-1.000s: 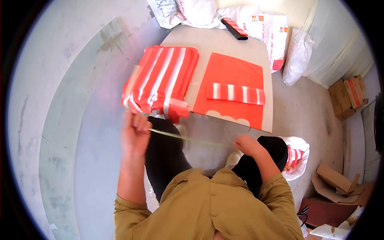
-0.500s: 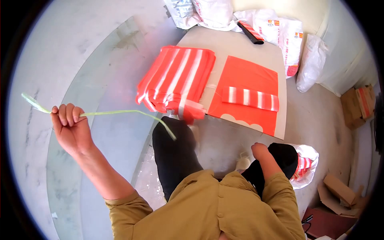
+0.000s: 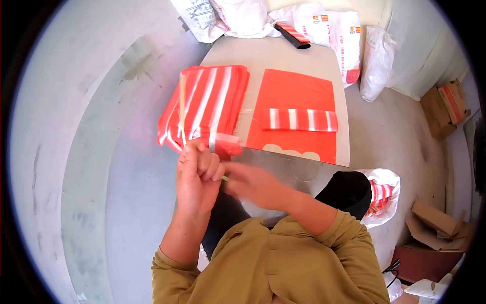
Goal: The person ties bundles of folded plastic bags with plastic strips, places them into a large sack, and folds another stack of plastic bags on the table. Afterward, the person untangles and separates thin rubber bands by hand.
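Note:
My left hand (image 3: 200, 164) is closed around a pale green strip of plastic twine (image 3: 183, 104), one end of which sticks up past the thumb. At the other side of that fist, a short bit of the twine shows close to the fingers of my right hand (image 3: 258, 186). Motion smears the right fingers, so their grip on the twine is unclear. Just beyond both hands lies a thick stack of red-and-white striped plastic bags (image 3: 205, 101) on the table (image 3: 233, 48). Right of it, a flat red sheet (image 3: 298, 88) carries a folded striped piece (image 3: 299, 120).
White printed sacks (image 3: 304, 23) and a black-and-striped roll (image 3: 292, 36) are at the table's far edge. A white bag of striped material (image 3: 387, 202) stands by my right knee. Cardboard boxes (image 3: 438, 114) and an open carton (image 3: 430, 223) lie at right.
My left hand has come in from the far left to the front of the stack, bringing the twine. My right hand has moved up from my knee to meet it. The view has shifted slightly.

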The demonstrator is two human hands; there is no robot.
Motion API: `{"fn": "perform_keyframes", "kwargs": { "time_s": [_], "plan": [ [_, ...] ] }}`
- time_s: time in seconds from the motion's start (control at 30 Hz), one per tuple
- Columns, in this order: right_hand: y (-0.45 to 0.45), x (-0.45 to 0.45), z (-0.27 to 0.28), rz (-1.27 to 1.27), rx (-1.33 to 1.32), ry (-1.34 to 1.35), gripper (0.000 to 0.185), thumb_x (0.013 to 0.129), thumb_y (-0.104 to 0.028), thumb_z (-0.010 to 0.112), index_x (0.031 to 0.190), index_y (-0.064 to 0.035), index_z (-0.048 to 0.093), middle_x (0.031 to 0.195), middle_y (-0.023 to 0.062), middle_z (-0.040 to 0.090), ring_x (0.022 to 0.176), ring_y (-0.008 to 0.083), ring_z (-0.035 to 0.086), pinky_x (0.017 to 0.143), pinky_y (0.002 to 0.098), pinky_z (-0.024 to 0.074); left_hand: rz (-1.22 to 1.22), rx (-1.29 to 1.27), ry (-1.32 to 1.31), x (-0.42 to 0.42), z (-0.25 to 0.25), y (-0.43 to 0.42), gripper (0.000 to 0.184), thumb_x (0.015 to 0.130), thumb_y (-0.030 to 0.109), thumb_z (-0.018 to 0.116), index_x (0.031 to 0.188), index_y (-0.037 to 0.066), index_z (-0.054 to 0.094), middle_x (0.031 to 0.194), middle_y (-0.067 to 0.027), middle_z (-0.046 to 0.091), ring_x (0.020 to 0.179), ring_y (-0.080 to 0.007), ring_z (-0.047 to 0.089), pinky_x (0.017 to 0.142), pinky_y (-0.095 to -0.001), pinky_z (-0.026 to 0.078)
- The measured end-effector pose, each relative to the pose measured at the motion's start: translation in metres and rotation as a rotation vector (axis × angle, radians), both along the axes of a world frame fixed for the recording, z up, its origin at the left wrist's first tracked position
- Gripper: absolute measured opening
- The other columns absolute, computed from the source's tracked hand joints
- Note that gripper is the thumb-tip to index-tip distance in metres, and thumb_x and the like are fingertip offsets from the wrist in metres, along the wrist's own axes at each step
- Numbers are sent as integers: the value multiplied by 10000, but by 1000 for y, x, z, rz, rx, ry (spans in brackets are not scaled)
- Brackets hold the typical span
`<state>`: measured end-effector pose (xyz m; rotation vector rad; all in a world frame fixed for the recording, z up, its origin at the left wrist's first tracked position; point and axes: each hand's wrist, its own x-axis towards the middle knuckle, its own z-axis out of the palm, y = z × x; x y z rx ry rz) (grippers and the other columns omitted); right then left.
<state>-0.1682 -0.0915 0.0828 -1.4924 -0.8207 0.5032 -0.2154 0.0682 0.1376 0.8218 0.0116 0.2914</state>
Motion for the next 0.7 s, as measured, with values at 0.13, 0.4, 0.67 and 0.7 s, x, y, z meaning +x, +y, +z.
{"fn": "perform_keyframes", "kwargs": {
  "time_s": [0.13, 0.4, 0.67, 0.7],
  "plan": [
    [-19, 16, -37, -56, -91, 200, 222, 973, -231, 557, 970, -35, 662, 831, 69, 633, 770, 166, 571, 711, 320, 464, 66, 20, 109, 4, -9, 19, 308, 1082, 320, 395, 898, 113, 530, 599, 60, 237, 519, -76, 203, 506, -251, 251],
    [-89, 56, -96, -292, -337, -75, 274, 960, -243, 517, 906, -7, 646, 807, 126, 648, 738, 261, 613, 686, 391, 481, 312, -20, 260, 18, -58, 71, 211, 1060, 250, 460, 934, 103, 546, 622, 54, 256, 553, -66, 254, 531, -249, 267],
    [-83, 36, -71, 96, -627, -585, 162, 918, -191, 532, 989, -125, 661, 874, 151, 675, 812, 380, 634, 690, 472, 515, -244, 1452, -43, 25, -89, -23, 454, 846, 32, 688, 1286, 47, 576, 1148, -132, 662, 1092, -268, 631, 964, -344, 472],
    [-82, 36, -64, 78, -630, -524, 175, 930, -211, 529, 971, -100, 658, 880, 153, 673, 825, 379, 633, 710, 472, 510, -362, 1462, 3, 23, -101, -36, 453, 876, 56, 669, 1316, 49, 561, 1132, -142, 665, 1044, -272, 643, 927, -342, 489]
  ]
}}
